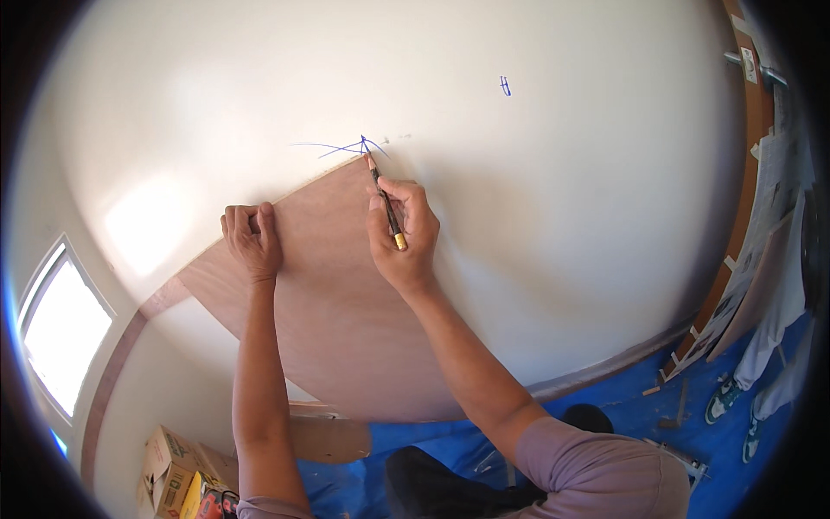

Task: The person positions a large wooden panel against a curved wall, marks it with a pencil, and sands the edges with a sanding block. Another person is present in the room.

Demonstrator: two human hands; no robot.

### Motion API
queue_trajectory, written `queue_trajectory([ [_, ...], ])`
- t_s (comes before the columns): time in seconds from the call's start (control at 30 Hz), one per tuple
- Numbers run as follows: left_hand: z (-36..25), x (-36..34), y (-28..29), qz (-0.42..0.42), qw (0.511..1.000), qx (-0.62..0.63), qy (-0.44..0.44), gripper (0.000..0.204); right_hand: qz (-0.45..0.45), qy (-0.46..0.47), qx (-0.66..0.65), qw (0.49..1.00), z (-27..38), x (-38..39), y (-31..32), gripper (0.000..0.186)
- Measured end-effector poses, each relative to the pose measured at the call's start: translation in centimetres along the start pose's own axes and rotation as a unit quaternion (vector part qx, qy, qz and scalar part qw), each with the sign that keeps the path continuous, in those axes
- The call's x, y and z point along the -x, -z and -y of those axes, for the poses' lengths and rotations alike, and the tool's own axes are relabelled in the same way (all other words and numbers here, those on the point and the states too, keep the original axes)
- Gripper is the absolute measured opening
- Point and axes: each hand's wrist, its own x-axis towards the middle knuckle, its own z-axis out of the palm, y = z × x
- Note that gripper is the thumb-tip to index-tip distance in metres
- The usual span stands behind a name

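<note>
A large reddish-brown plywood sheet (320, 285) leans tilted against a white wall (571, 216). My left hand (252, 238) grips the sheet's upper edge, its fingers bent over the rim. In my right hand (406, 229) is a dark pencil (387, 206) with a yellow end. Its tip is at the sheet's top corner, just below crossing blue lines (363, 145) drawn on the wall. Another small blue mark (506, 86) sits higher up, to the right.
A bright window (65, 324) is at the left. Cardboard boxes (169, 467) stand at the lower left beside a red and black tool (216, 502). Blue sheeting (631, 398) covers the floor. At the right are a brown frame (748, 199) and another person's legs (769, 350).
</note>
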Motion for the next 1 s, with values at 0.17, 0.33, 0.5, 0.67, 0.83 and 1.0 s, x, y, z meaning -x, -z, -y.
queue_trajectory([
  [0.17,-0.07,0.07,-0.03,-0.01,1.0,0.011,-0.01,0.045,-0.001,0.049,0.023,0.999,-0.52,0.17,-0.06,0.028],
  [0.33,-0.03,0.02,0.03,-0.003,1.0,0.002,-0.007,0.044,0.001,0.052,0.031,0.998,-0.59,0.19,-0.26,0.03],
  [0.5,-0.07,-0.01,0.04,-0.003,1.0,-0.001,-0.006,0.043,-0.002,0.021,-0.002,1.0,-0.49,0.27,-0.44,0.031],
  [0.67,-0.12,0.01,0.0,-0.004,1.0,0.005,-0.005,0.044,0.007,0.01,0.006,1.0,-0.39,0.18,-0.37,0.03],
  [0.83,-0.09,-0.02,0.0,-0.003,1.0,-0.004,-0.007,0.043,0.013,0.019,0.016,1.0,-0.29,0.02,-0.31,0.028],
  [1.0,-0.2,-0.01,0.01,-0.007,1.0,0.006,-0.013,0.042,0.013,0.022,0.026,0.999,-0.26,0.16,-0.4,0.028],
])
